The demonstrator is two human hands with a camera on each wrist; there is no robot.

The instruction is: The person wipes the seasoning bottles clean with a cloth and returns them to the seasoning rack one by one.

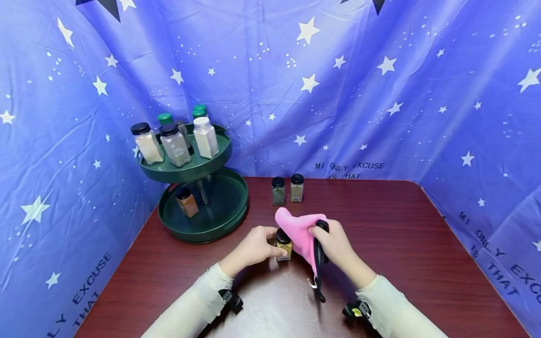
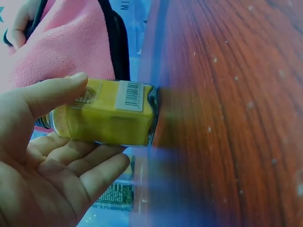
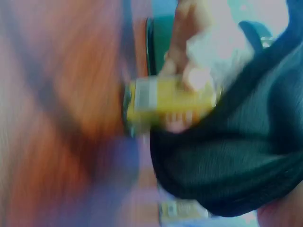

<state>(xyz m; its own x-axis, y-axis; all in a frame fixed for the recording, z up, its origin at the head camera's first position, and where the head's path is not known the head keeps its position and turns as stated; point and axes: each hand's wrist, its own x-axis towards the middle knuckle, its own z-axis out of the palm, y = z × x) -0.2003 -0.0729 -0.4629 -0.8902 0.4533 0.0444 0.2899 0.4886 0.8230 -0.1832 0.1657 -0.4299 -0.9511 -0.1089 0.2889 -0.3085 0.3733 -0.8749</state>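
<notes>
My left hand (image 1: 255,246) holds a small square spice jar (image 1: 285,252) with a black lid and yellow contents. In the left wrist view the thumb lies along one side of the jar (image 2: 109,118), with the fingers behind it; a barcode label shows near its base. The jar is upright at the tabletop. My right hand (image 1: 336,242) grips a pink plush cloth (image 1: 297,231) by its black edge. The cloth's pink side is against or very close to the jar's lid. Its black mesh side (image 3: 227,156) fills much of the blurred right wrist view.
Two small black-lidded jars, one green (image 1: 278,192) and one pale (image 1: 297,189), stand behind the hands. At the left is a green two-tier round rack (image 1: 220,228). Several jars fill its upper tier; one orange-brown jar (image 1: 188,204) leans below. A starry blue curtain (image 1: 270,94) borders the table.
</notes>
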